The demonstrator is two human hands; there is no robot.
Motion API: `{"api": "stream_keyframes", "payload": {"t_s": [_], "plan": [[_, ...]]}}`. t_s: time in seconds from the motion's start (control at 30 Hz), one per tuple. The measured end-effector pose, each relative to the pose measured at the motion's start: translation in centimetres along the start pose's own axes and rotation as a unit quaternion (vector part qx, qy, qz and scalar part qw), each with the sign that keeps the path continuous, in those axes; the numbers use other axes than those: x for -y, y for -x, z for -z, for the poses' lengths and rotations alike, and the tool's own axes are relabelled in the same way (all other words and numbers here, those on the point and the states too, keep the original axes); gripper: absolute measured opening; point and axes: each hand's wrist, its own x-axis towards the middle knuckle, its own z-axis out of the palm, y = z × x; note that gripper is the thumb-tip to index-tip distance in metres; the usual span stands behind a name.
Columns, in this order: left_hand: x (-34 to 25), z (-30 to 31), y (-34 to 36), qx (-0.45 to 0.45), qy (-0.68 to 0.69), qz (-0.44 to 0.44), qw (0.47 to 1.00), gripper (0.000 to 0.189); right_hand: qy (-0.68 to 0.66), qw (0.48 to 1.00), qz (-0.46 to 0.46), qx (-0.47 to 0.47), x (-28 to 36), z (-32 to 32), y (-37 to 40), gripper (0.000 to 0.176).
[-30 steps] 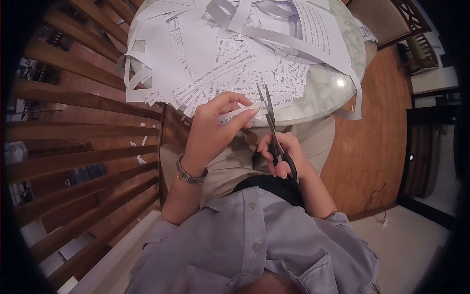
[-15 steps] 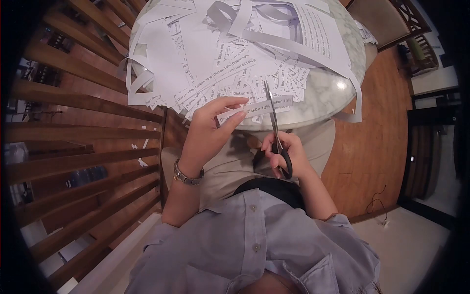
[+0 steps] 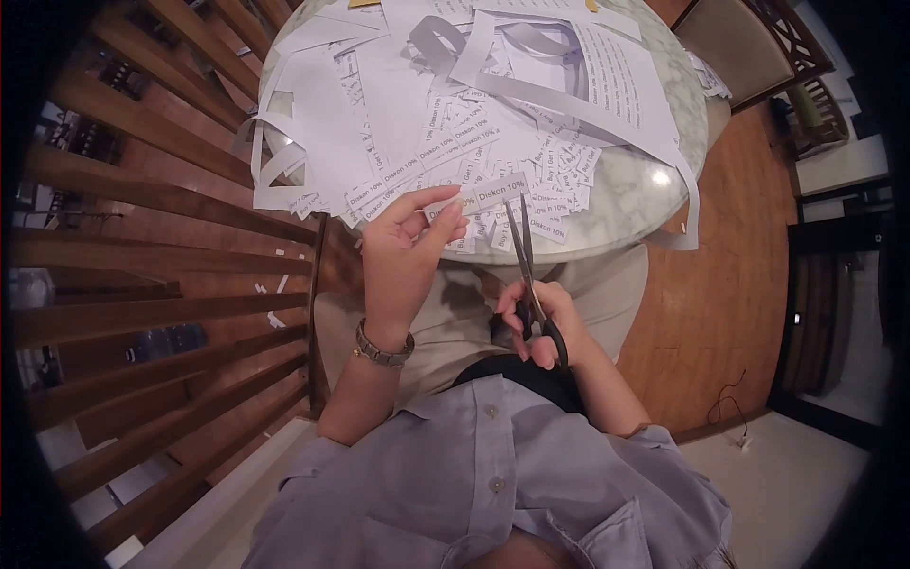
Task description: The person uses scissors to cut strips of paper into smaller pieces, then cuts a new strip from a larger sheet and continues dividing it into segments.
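Observation:
My left hand (image 3: 413, 248) pinches a narrow paper strip (image 3: 500, 192) printed "Diskon 10%", held over the near edge of the table. In my right hand (image 3: 542, 321) is a pair of scissors (image 3: 527, 260) with black handles, its thumb and fingers in the loops. The blades point away from me and stand slightly apart, their tips just below the strip's right part. Under and beyond the strip lie many cut paper slips (image 3: 460, 133) reading "Diskon 10%" and "Buy 1 Get 1".
A round marble table (image 3: 654, 185) bears white sheets (image 3: 327, 123), a printed page (image 3: 616, 71) and long curled paper offcuts (image 3: 559, 90). Wooden slats (image 3: 171, 247) stand at the left. Scraps (image 3: 276, 296) lie on the floor beyond them. A chair (image 3: 735, 47) is at the far right.
The right end of the strip has come off, so the strip is shorter. The scissors have dropped back toward me and opened slightly. A loose slip lies below the blades' right side.

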Motion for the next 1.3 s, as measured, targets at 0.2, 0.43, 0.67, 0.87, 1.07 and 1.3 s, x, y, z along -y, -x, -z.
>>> {"api": "stream_keyframes", "payload": {"t_s": [0.2, 0.43, 0.67, 0.87, 1.07, 1.3], "plan": [[0.2, -0.8, 0.7, 0.043, 0.005, 0.003, 0.999, 0.025, 0.003, 1.0, -0.004, 0.013, 0.5, -0.5, -0.4, 0.067], [0.2, -1.0, 0.9, 0.07, 0.0, 0.017, 0.997, 0.027, -0.01, 1.0, -0.002, 0.002, 0.1, -0.4, -0.5, 0.064], [0.5, -1.2, 0.9, 0.058, 0.01, -0.007, 0.998, 0.024, -0.03, 1.0, -0.006, 0.004, 0.4, -0.5, -0.7, 0.055], [0.5, -1.3, 0.6, 0.058, 0.004, -0.004, 0.998, 0.023, -0.036, 0.999, -0.027, -0.009, 1.0, -0.5, -0.6, 0.044], [1.4, -1.1, -0.3, 0.044, -0.001, -0.013, 0.999, 0.022, -0.082, 0.993, -0.068, -0.056, 1.5, -0.7, -0.6, 0.033], [-1.2, 0.7, -1.8, -0.077, -0.405, -0.215, 0.885, 0.028, -0.053, 0.994, -0.055, -0.073, 1.9, -0.1, -0.1, 0.034]]}}
